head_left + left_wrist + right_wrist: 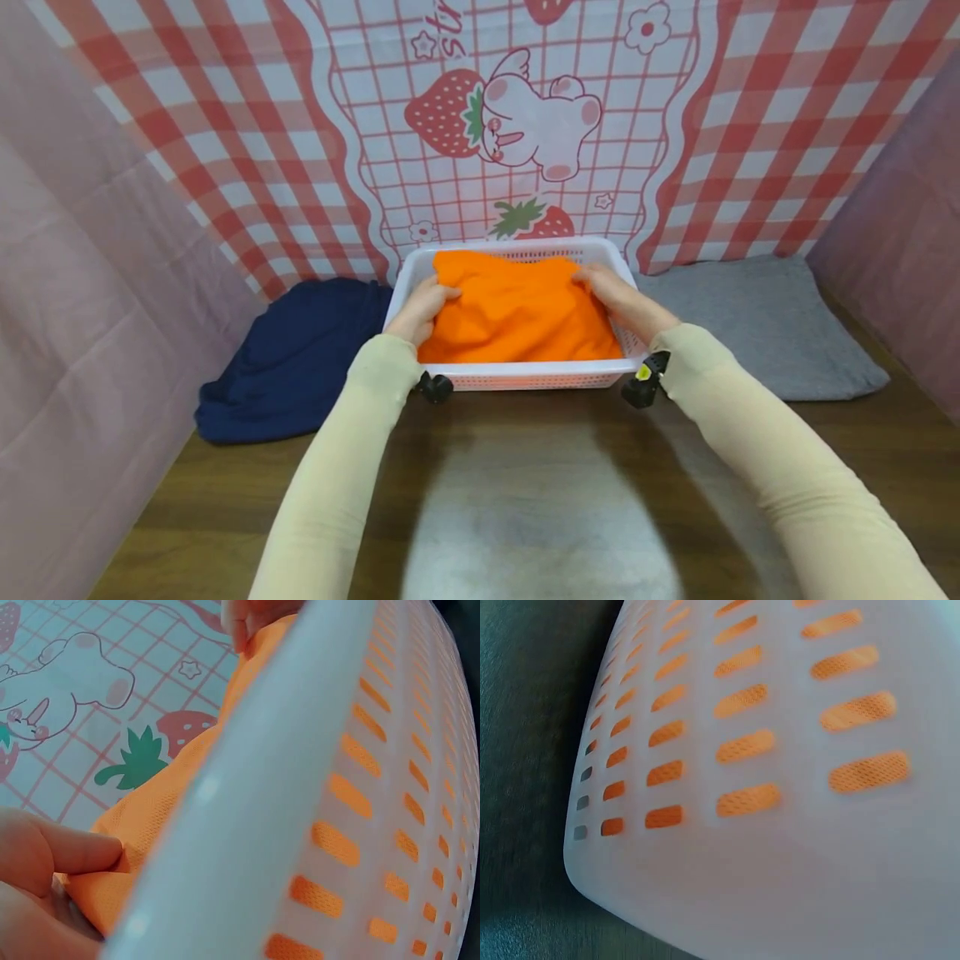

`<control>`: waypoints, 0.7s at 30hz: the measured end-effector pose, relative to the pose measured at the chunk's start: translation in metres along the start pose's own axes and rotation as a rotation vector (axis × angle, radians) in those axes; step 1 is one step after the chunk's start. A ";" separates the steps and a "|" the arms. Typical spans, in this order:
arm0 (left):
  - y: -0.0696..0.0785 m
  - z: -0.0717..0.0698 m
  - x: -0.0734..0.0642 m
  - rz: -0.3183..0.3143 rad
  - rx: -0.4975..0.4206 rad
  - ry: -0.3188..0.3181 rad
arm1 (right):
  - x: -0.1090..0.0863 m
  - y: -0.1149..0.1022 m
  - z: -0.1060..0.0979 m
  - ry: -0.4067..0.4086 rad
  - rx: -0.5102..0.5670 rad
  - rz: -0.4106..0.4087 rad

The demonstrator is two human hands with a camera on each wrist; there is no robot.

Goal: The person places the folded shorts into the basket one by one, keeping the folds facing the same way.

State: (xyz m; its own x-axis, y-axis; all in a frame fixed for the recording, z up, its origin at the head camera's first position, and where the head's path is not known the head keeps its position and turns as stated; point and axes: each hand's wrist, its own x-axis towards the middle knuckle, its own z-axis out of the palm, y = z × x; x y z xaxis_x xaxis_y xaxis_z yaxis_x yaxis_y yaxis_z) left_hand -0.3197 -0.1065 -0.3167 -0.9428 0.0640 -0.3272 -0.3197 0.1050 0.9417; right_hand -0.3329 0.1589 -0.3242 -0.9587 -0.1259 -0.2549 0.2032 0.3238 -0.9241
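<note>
A bright orange cloth (517,312), mesh-like in weave, lies bunched inside a white plastic basket (525,367) with slotted walls. At its left side my left hand (425,307) pinches the fabric between thumb and fingers, seen close up in the left wrist view, where the fingers (82,851) press into a fold. My right hand (611,293) grips the cloth's far right corner. Through the slots of the basket wall (705,877) the orange fabric shows in the right wrist view; the right hand itself is out of that view.
Left of the basket lies a folded navy blue cloth (300,362) on the wooden table (525,500). A folded grey cloth (757,329) lies to the right. Behind hangs a red-and-white checked curtain (300,125) with strawberry prints, and pink drapes (97,292) flank the sides.
</note>
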 end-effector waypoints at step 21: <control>0.003 -0.003 0.008 -0.028 -0.065 -0.121 | 0.001 0.013 0.003 0.086 -0.326 -0.259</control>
State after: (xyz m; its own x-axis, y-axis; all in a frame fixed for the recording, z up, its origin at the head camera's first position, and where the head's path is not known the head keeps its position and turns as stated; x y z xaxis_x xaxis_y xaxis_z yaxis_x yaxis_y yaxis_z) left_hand -0.3284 -0.1091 -0.3162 -0.9165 0.1815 -0.3565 -0.3545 0.0441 0.9340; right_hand -0.3310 0.1599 -0.3377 -0.9856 -0.1684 0.0115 -0.1074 0.5730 -0.8125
